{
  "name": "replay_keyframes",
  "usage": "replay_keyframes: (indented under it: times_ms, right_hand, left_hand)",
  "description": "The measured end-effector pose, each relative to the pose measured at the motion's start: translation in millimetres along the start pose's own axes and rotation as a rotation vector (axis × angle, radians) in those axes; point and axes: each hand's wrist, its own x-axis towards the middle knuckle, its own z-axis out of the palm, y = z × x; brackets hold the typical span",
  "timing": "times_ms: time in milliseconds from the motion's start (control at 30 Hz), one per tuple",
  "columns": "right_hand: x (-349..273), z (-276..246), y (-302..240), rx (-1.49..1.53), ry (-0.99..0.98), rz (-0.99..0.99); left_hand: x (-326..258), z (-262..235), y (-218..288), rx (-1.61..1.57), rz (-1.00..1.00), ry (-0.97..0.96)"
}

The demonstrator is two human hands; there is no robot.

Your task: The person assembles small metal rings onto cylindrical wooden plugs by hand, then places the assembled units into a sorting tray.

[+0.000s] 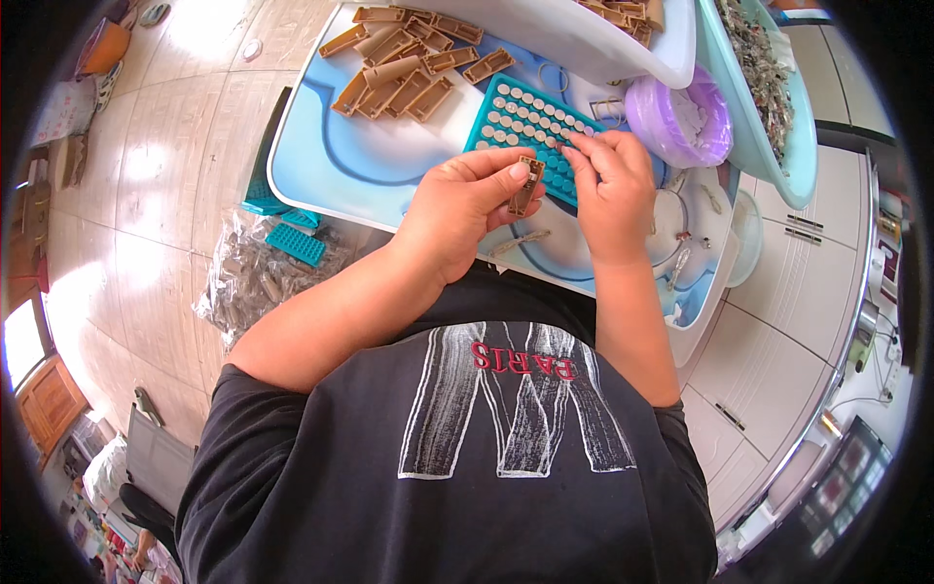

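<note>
My left hand (459, 204) grips a small brown plastic holder (525, 187) upright between thumb and fingers. Just beyond it, a teal tray (514, 109) lies on the blue table (331, 165), its rows of round pockets filled with silver button cells. My right hand (611, 191) rests on the tray's near right corner, fingertips pinched down onto the cells; whether it holds one is hidden. The two hands almost touch over the tray's near edge.
A pile of brown holders (399, 68) lies at the table's far left. A purple-lined cup (681, 119), a white tub (584, 39) and a pale green basin (769, 88) stand beyond. Spare teal trays (295, 243) and a clear bag of parts (255, 277) sit on the floor at left.
</note>
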Motion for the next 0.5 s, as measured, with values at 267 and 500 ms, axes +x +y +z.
replay_keyframes:
  times_ms: [267,500]
  right_hand:
    - [1,-2,-5,0.079,0.027,-0.073]
    - [0,-9,-26,0.24,0.008,-0.171]
  left_hand:
    - [2,-2,-1,-0.023,0.006,-0.013]
    - [3,-3,-3,-0.035,0.01,-0.022]
